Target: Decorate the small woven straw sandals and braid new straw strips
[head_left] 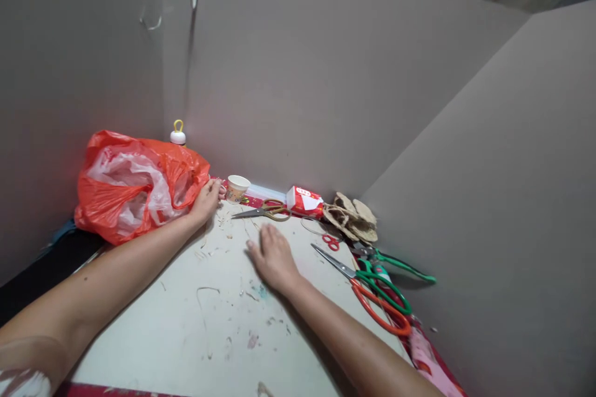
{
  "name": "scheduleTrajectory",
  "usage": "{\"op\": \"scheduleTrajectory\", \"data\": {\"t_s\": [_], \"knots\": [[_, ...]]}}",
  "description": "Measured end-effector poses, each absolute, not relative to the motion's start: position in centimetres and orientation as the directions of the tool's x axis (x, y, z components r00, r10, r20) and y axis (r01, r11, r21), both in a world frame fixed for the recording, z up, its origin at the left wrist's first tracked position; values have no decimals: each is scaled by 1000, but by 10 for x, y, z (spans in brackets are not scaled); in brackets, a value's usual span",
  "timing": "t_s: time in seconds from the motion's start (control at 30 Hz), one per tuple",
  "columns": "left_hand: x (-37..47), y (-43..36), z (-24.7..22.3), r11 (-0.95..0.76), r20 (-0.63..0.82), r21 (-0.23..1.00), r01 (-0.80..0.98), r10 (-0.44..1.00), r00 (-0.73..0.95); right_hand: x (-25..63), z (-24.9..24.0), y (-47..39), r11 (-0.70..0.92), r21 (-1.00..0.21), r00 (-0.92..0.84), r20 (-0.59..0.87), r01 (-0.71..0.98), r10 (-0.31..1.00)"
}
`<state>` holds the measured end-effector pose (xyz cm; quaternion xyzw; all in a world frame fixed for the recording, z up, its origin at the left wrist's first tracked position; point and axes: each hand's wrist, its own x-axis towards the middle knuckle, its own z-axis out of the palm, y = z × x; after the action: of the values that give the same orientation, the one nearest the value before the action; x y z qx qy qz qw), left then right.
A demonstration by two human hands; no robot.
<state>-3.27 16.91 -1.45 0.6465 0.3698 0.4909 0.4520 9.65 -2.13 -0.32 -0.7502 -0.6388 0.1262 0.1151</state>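
Note:
My left hand (pixel 208 200) reaches to the back of the white board (pixel 158 322), beside a red plastic bag (pixel 112 211) and a paper cup (pixel 238 188). Its fingers are curled together; whatever they may hold is too small to make out. Palm down over the middle of the board, my right hand (pixel 274 258) has its fingers stretched forward and its thumb apart. Gold-handled scissors (pixel 264 211) lie just beyond it. To its right are green-handled scissors (pixel 361 274). Thin fibre scraps and a bent strand (pixel 207 289) are scattered on the board.
Along the back stand a red-and-white box (pixel 305 201) and woven straw-coloured pieces (pixel 351 217). Small red scissors (pixel 330 242), green-handled pliers (pixel 395 262) and orange handles (pixel 379 310) line the right edge. A white-capped bottle (pixel 177 134) rises behind the bag. Grey walls enclose the table.

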Motion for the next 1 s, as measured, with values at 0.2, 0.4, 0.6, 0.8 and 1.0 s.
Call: {"op": "scheduleTrajectory", "data": {"t_s": [0.2,0.4,0.6,0.8,1.0], "knots": [[-31,179,-28,-310,264,944,111,914,309,70,-10,9,19,-341,-41,-58,940,997],[-32,172,-32,-411,322,892,188,870,373,64,5,15,281,-231,-247,166,931,955],[-32,165,-32,-486,338,815,315,842,421,170,13,65,-1,-105,15,140,994,990],[-33,150,-33,-598,276,669,440,751,600,197,9,79,68,-40,-71,-75,997,995],[-35,133,-24,-652,126,541,531,687,716,211,17,47,83,-61,-92,-154,995,984]]}}
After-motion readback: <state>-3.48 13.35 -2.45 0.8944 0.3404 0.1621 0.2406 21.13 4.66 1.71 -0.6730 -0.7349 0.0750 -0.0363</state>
